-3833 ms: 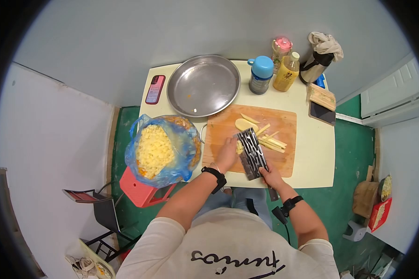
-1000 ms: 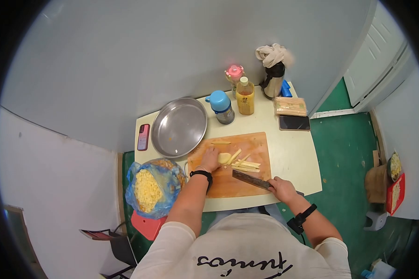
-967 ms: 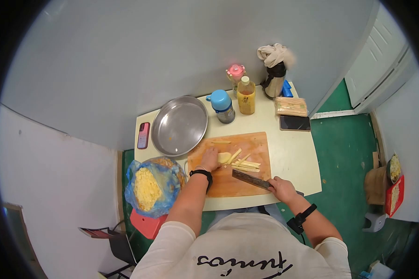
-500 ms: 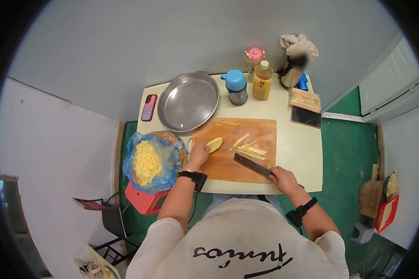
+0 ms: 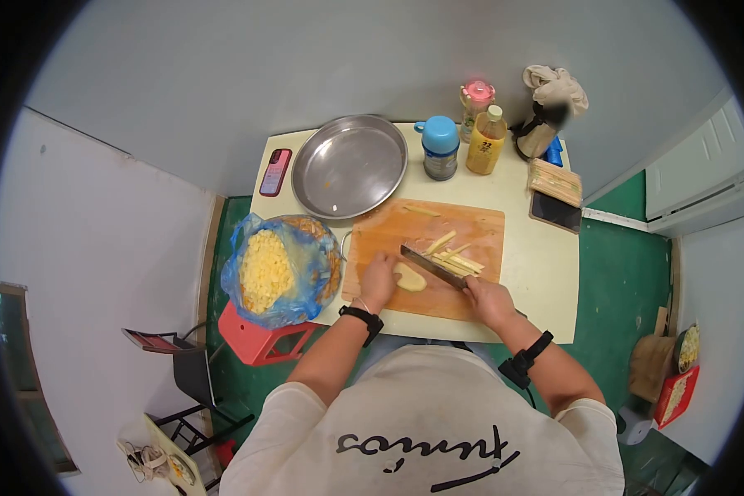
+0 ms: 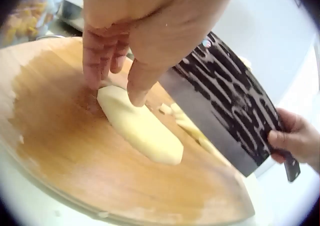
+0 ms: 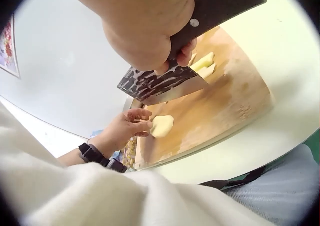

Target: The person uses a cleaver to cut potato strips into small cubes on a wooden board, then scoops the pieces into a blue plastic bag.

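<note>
My right hand [image 5: 493,302] grips the black handle of a cleaver [image 5: 434,266], its broad blade mottled black and silver in the left wrist view. The blade stands over the wooden cutting board [image 5: 372,223], between a peeled potato piece [image 6: 140,123] and several cut potato sticks [image 5: 457,262]. My left hand [image 5: 379,282] pinches one end of that flat, pale yellow piece, thumb on one side and fingertips at the other. In the right wrist view the piece [image 7: 162,126] lies on the board at the left thumb.
A blue plastic bag [image 5: 310,273] of diced pale pieces stands left of the board. Behind are a round metal pan [image 5: 347,165], a blue-capped bottle [image 5: 440,149] and a yellow drink bottle [image 5: 486,145]. Phones [image 5: 274,172] and a skewer pack [image 5: 555,182] lie near the table's edges.
The left hand has turned the potato piece and brought it nearer the body. The right hand has moved the cleaver from the board's front right to between the piece and the sticks.
</note>
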Demonstrator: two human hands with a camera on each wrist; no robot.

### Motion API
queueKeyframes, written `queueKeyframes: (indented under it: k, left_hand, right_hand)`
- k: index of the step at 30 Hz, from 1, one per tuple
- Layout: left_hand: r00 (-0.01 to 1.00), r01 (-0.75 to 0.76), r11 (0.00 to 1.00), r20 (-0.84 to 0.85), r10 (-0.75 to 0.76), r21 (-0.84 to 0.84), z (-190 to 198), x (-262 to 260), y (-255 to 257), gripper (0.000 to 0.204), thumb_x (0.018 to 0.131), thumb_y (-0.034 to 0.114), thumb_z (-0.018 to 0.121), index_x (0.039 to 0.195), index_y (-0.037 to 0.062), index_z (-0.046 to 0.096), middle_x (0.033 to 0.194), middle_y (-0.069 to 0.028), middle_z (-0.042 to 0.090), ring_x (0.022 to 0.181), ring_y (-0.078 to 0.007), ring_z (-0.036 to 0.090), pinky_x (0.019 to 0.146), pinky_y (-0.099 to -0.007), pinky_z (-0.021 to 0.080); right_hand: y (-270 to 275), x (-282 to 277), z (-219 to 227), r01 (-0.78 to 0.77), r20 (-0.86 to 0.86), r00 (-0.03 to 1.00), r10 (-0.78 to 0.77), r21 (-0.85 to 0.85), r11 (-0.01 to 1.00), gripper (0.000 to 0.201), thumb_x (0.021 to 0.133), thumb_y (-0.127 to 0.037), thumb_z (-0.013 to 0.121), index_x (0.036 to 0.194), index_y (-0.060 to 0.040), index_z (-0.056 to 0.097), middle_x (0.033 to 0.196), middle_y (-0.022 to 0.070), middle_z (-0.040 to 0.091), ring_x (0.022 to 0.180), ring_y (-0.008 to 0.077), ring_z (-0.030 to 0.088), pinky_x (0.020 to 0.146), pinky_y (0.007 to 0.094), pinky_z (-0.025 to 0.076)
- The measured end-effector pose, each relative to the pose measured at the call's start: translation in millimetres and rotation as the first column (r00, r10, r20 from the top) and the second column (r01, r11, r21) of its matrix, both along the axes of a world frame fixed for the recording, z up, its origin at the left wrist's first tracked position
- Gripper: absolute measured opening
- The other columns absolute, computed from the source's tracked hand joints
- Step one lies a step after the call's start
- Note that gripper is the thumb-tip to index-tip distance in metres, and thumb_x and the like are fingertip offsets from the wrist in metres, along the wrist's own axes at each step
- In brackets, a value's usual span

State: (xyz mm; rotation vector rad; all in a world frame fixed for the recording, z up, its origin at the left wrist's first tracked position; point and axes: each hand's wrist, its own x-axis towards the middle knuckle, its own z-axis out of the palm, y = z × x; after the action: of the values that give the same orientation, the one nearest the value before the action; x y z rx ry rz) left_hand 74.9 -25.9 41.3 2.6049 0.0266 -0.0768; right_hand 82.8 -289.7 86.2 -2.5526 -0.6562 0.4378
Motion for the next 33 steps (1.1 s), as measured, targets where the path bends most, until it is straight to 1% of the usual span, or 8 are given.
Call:
queueKeyframes:
  k: [1,3,10,15,23,27,31,33]
  left_hand:
    - [1.0,-0.003,1.0,-0.001,0.003,0.0,0,-4,0,0.031,0.068,0.007,0.069,0.098,0.0045,0.063,0.095,-0.0156,0.059,0.088,-0.0335,0.056,0.077,-0.0387,0.046]
    - [0.97,0.225,0.974,0.091,-0.227,0.029,-3,-15,0,0.028,0.067,0.008,0.069,0.094,0.003,0.062,0.093,-0.014,0.055,0.093,-0.032,0.053,0.079,-0.0386,0.045]
    - [0.953,0.284,0.959,0.102,-0.285,0.023,-18,-22,0,0.018,0.068,0.005,0.065,0.085,0.0015,0.061,0.089,-0.0133,0.056,0.089,-0.0307,0.052,0.079,-0.0372,0.045]
    - [0.926,0.35,0.934,0.127,-0.356,0.064,-24,-19,2,0.008,0.072,0.006,0.059,0.078,0.0011,0.059,0.084,-0.0133,0.055,0.086,-0.0296,0.052,0.078,-0.0356,0.045]
    - [0.91,0.383,0.913,0.11,-0.399,0.138,-21,-20,1,0.007,0.071,0.008,0.056,0.075,0.0022,0.059,0.078,-0.0102,0.055,0.083,-0.0259,0.053,0.075,-0.0335,0.046]
    - [0.889,0.406,0.895,0.146,-0.434,0.188,-28,-19,3,0.008,0.071,0.007,0.053,0.073,0.003,0.06,0.078,-0.009,0.055,0.082,-0.0249,0.054,0.074,-0.0324,0.046]
    - [0.884,0.392,0.909,0.216,-0.415,0.145,-28,-21,2,0.008,0.071,0.007,0.052,0.072,0.0033,0.059,0.078,-0.0092,0.055,0.082,-0.0246,0.054,0.075,-0.0314,0.047]
    - [0.863,0.418,0.889,0.226,-0.453,0.186,-25,-21,2,0.009,0.07,0.007,0.052,0.072,0.0034,0.06,0.078,-0.0093,0.056,0.081,-0.0241,0.054,0.075,-0.0306,0.047]
  right_hand:
    - [2,0,0,-0.029,-0.011,1.0,0.029,-0.014,0.999,0.011,0.085,-0.013,0.049,0.094,-0.0064,0.049,0.084,0.0155,0.061,0.075,0.0341,0.061,0.063,0.0443,0.048]
    - [8,0,-1,-0.061,-0.007,0.998,0.061,-0.015,0.998,0.012,0.084,-0.012,0.048,0.095,-0.0065,0.049,0.084,0.0153,0.061,0.075,0.0334,0.061,0.063,0.044,0.048]
    - [29,3,-6,-0.153,0.017,0.988,0.155,-0.084,0.985,0.014,0.083,-0.007,0.044,0.096,-0.0069,0.048,0.083,0.0149,0.061,0.077,0.0326,0.062,0.063,0.043,0.049]
    - [57,7,-2,-0.148,-0.001,0.989,0.149,-0.101,0.984,0.014,0.082,-0.007,0.047,0.096,-0.0057,0.045,0.085,0.017,0.061,0.072,0.0356,0.061,0.061,0.0441,0.049]
    - [64,17,-16,-0.091,-0.067,0.994,0.086,-0.077,0.993,0.014,0.083,-0.01,0.048,0.096,-0.0054,0.045,0.083,0.0173,0.061,0.073,0.0349,0.062,0.06,0.0442,0.049]
    - [56,9,-8,-0.147,-0.005,0.989,0.147,-0.084,0.986,0.014,0.083,-0.01,0.048,0.096,-0.0052,0.045,0.081,0.017,0.061,0.072,0.0349,0.062,0.06,0.0438,0.049]
    - [58,7,-8,-0.199,0.035,0.978,0.203,-0.109,0.974,0.016,0.081,-0.01,0.049,0.096,-0.0052,0.045,0.08,0.0176,0.061,0.074,0.0342,0.062,0.06,0.0436,0.049]
    - [67,6,-9,-0.196,-0.004,0.98,0.197,-0.109,0.975,0.017,0.081,-0.01,0.05,0.096,-0.0053,0.046,0.081,0.0174,0.061,0.074,0.0342,0.062,0.06,0.0438,0.049]
